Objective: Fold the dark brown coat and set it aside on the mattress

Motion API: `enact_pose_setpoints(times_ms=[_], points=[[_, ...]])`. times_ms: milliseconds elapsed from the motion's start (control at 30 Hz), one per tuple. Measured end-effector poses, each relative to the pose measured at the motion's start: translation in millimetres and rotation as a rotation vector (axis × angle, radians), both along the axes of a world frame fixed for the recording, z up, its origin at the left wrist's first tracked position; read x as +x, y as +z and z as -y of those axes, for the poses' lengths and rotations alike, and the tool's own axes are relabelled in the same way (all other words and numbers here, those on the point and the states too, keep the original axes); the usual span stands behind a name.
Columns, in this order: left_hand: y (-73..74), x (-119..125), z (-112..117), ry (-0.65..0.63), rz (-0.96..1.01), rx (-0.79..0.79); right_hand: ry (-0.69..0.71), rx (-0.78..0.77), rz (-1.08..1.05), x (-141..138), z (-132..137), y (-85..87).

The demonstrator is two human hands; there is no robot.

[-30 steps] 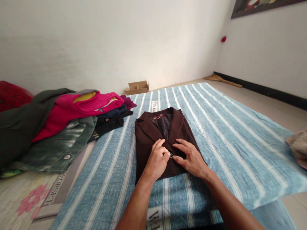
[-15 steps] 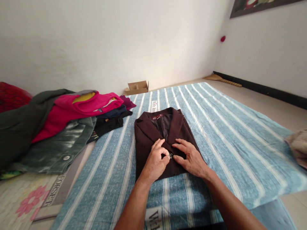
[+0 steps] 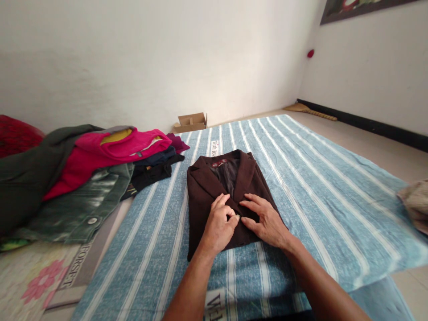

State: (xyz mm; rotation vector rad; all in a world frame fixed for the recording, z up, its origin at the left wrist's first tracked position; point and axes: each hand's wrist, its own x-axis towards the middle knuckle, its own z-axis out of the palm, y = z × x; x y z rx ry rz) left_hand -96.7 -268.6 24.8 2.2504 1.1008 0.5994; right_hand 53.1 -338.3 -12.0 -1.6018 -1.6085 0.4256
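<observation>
A folded dark brown jacket [image 3: 203, 191] lies collar-away on a blue and white striped sheet [image 3: 301, 178]. My left hand [image 3: 219, 227] rests on the jacket's front, its thumb and fingers pinched at a small button [image 3: 238, 217]. My right hand [image 3: 265, 220] lies beside it on the right, fingers pressed flat on the cloth next to the same button. Both hands meet at the jacket's centre line, near its lower edge.
A heap of clothes sits at the left: a pink top [image 3: 110, 151], a green jacket [image 3: 76, 209], dark garments [image 3: 154, 169]. A small cardboard box [image 3: 191, 121] stands by the far wall. A beige cloth [image 3: 414, 203] lies at the right edge. A floral mat [image 3: 30, 276] is at lower left.
My left fingers have closed in over the button, which shows less than half a second ago. The right hand and the jacket have hardly moved.
</observation>
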Motion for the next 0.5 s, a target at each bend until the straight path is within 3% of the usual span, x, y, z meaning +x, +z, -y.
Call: enact_pose_setpoints(times_ms=[500], points=[[-3.8,-3.0,-1.7,-0.026,0.003,0.037,0.016,-0.026,-0.024,1.7,0.3,0.8]])
